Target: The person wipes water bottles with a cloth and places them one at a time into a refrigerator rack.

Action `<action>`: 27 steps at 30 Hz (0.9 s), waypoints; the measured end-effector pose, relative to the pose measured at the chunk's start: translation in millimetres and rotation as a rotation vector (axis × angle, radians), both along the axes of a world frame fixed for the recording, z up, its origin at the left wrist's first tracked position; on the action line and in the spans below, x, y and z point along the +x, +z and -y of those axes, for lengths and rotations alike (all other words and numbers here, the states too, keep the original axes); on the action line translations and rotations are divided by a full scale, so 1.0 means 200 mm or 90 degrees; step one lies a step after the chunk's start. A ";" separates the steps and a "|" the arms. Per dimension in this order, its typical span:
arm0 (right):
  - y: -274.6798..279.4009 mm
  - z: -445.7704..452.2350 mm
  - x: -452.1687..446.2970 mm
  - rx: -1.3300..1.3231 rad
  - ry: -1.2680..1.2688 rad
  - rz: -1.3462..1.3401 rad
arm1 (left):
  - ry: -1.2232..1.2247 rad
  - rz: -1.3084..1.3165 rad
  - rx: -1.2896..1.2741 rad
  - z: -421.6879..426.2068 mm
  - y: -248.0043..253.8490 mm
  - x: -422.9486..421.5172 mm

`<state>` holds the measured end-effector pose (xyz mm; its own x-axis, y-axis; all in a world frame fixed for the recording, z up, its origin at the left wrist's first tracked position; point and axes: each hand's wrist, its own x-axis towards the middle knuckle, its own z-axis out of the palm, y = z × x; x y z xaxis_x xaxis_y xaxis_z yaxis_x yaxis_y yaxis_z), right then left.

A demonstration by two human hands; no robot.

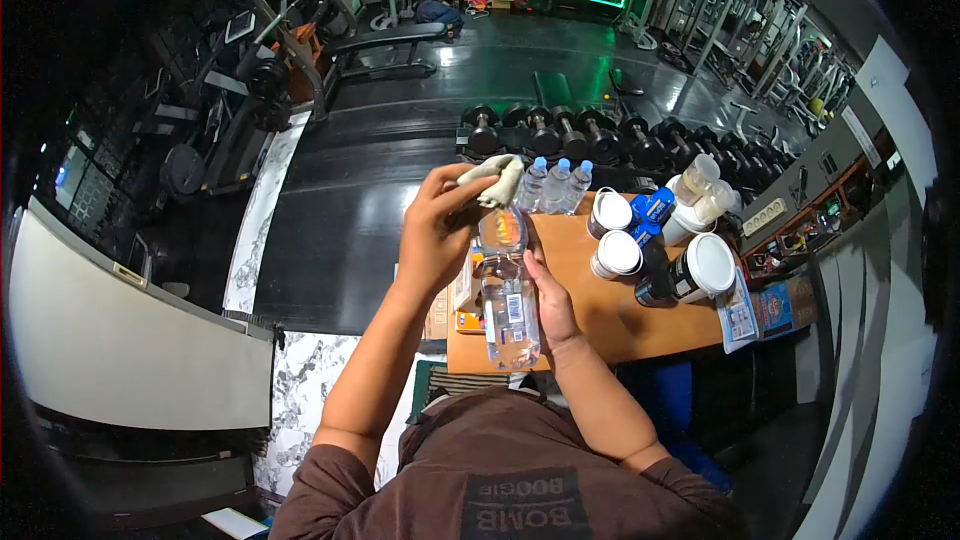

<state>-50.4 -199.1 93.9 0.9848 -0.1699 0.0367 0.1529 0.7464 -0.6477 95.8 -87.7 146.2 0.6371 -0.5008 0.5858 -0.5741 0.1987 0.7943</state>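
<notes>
My right hand [550, 302] is closed around a clear plastic water bottle [512, 308] with a barcode on its side. The bottle stands roughly upright in front of my chest. My left hand [440, 225] pinches a folded pale cloth [500, 182] at the bottle's top. The cap end is hidden behind the cloth, and whether the cloth touches it I cannot tell. Just beyond the cloth, several blue-capped water bottles [556, 188] stand together on the wooden table [570, 320].
On the table's right half are white-lidded tubs [710, 265], blue containers [655, 208] and shaker cups [700, 175]. A small orange-and-white box [470, 322] lies near the left edge. Behind the table runs a dumbbell rack [640, 140]; a bench [385, 38] is farther back.
</notes>
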 end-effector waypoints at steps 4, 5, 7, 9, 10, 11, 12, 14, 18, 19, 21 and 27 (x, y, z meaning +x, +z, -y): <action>-0.06 -0.02 0.02 -0.042 -0.048 -0.028 | 0.052 0.235 0.189 0.04 0.04 0.01; -0.09 0.00 0.01 -0.003 -0.014 -0.046 | 0.086 0.281 0.205 0.05 0.03 -0.03; -0.10 0.03 0.00 0.026 0.019 -0.064 | 0.116 0.298 0.226 0.04 0.04 -0.10; -0.12 0.04 0.01 0.027 -0.018 -0.060 | 0.096 0.305 0.227 0.05 0.00 -0.12; -0.14 0.05 0.02 0.026 -0.055 -0.057 | 0.094 0.302 0.228 0.04 0.00 -0.14; -0.24 0.09 0.03 0.027 -0.057 -0.068 | 0.060 0.279 0.238 0.03 0.01 -0.18; -0.23 0.11 0.03 0.074 0.004 0.012 | 0.028 0.257 0.248 0.02 0.02 -0.21; -0.21 0.12 0.04 0.032 -0.105 -0.049 | -0.009 0.279 0.230 0.00 0.02 -0.27; -0.29 0.15 0.02 0.089 -0.028 0.078 | -0.106 0.117 0.212 -0.05 0.03 -0.24; -0.33 0.16 0.05 0.103 -0.040 0.052 | -0.110 0.081 0.239 -0.06 0.05 -0.22; -0.31 0.16 0.06 0.091 -0.021 0.074 | -0.007 0.110 0.168 -0.04 0.05 -0.17; -0.08 0.04 0.05 -0.020 -0.071 0.023 | 0.134 0.238 0.104 0.06 0.04 0.00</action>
